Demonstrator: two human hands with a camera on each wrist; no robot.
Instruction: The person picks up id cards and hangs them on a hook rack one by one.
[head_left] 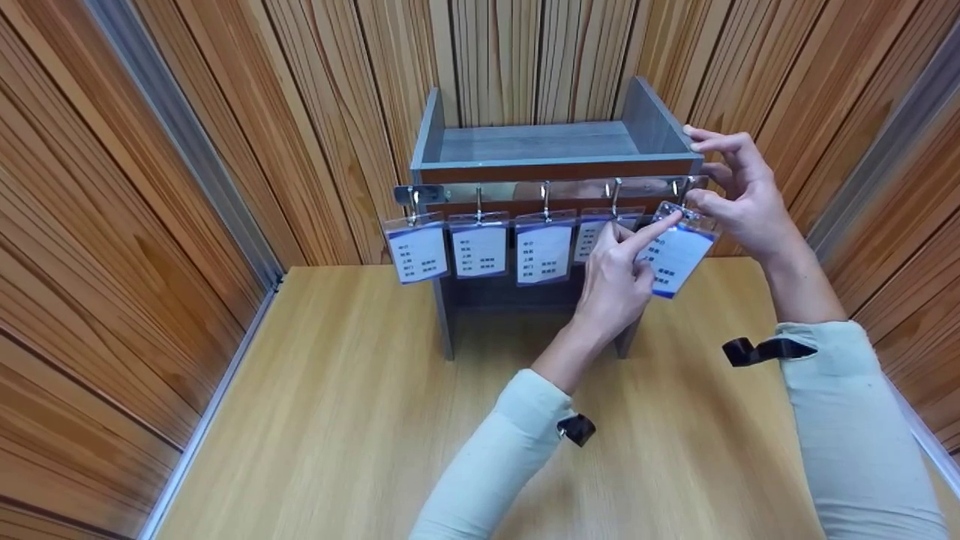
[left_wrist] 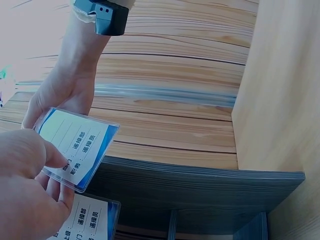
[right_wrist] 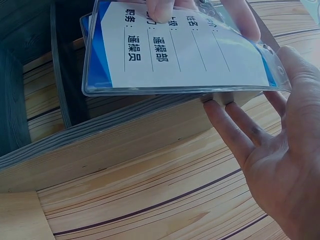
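Observation:
Badge holders with printed cards hang in a row from metal hooks on a clear strip (head_left: 525,191). My left hand (head_left: 615,274) grips the rightmost badge holder (head_left: 686,251), which hangs tilted. In the left wrist view, the left thumb presses the front of this badge holder (left_wrist: 90,135), with other fingers behind it; the left index finger stretches up to its top. My right hand (head_left: 742,191) is at the strip's right end, thumb beside the badge's hook and top edge. Two right fingertips (right_wrist: 215,107) touch the rack's side. Whether thumb and index pinch anything is hidden.
The grey wooden rack (head_left: 660,120) stands against the back wall on a wooden table (head_left: 337,420). Other badge holders, including a middle one (head_left: 544,251) and a left one (head_left: 416,251), hang left of my hands. Plank walls (head_left: 150,225) enclose the sides.

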